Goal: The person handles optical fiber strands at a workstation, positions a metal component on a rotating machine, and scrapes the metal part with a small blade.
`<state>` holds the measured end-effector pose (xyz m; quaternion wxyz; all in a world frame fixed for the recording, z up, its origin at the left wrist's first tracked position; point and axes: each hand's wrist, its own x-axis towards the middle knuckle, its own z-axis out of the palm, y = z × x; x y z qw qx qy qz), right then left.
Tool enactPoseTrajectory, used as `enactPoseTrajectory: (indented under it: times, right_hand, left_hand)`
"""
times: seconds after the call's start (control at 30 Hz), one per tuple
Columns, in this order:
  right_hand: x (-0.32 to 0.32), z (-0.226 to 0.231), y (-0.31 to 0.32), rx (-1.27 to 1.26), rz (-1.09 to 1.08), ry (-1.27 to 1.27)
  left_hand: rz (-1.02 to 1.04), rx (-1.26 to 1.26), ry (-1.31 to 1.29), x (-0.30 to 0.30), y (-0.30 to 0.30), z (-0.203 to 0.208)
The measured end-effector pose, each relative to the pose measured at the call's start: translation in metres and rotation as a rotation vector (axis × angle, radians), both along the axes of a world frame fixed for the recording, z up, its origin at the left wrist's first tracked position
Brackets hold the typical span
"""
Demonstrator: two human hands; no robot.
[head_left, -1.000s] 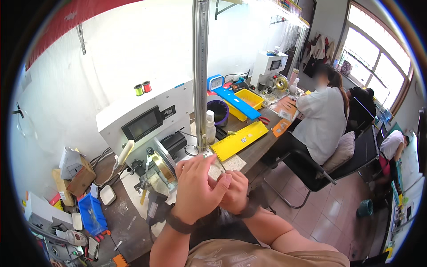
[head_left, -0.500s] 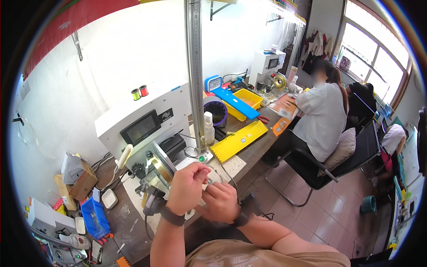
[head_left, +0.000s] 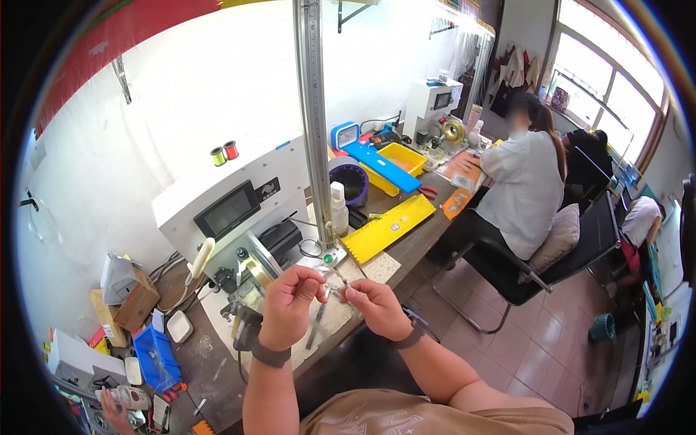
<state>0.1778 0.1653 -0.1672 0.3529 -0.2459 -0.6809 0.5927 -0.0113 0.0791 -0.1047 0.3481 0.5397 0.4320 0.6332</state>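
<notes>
My left hand (head_left: 291,303) is closed in a pinch, thumb against the fingers, in front of the white machine (head_left: 177,206). What it holds, if anything, is too small to name. To its right, my right hand (head_left: 380,307) is closed too, its fingertips pinching something small that I cannot make out. A thin, pale, shiny strand or strip seems to show between the two hands, but its kind is unclear. Just beyond my left hand is a brass-coloured wheel (head_left: 259,272) on the machine. Dark bands circle both wrists.
A yellow tray (head_left: 388,226) lies across the bench, near a white bottle (head_left: 338,210). A metal post (head_left: 313,116) rises behind my hands. At left stands a blue bin (head_left: 154,355); another person's hand (head_left: 116,412) is at a jar there. A seated person (head_left: 522,188) works at right.
My hands have moved apart, the right one shifting right and turning from a curled grip to a fingertip pinch. Another person's hand has come in at the lower left.
</notes>
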Motion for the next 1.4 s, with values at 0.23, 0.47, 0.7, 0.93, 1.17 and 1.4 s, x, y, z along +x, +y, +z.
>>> enactPoseTrajectory:
  times: [0.23, 0.47, 0.7, 0.93, 1.17, 1.4]
  right_hand:
    - [0.049, 0.053, 0.003, -0.195, -0.073, 0.154]
    - [0.150, 0.108, 0.028, -0.012, -0.107, 0.515]
    - [0.257, 0.143, 0.033, 0.201, -0.031, 0.927]
    - [0.351, 0.210, 0.033, 0.378, 0.021, 0.957]
    - [0.338, 0.235, 0.049, 0.407, -0.323, 0.593]
    - [0.195, 0.229, 0.054, 0.710, -0.240, -0.559]
  left_hand:
    - [0.043, 0.063, -0.003, 0.013, -0.016, 0.003]
    - [0.304, 0.088, 0.292, -0.005, -0.039, -0.005]
    - [0.377, 0.162, -0.145, -0.004, -0.037, -0.020]
    - [0.394, 0.225, -0.387, 0.006, -0.035, -0.025]
    - [0.370, 0.215, -0.305, 0.011, -0.031, -0.029]
    - [0.239, 0.110, -0.334, 0.029, -0.015, -0.012]
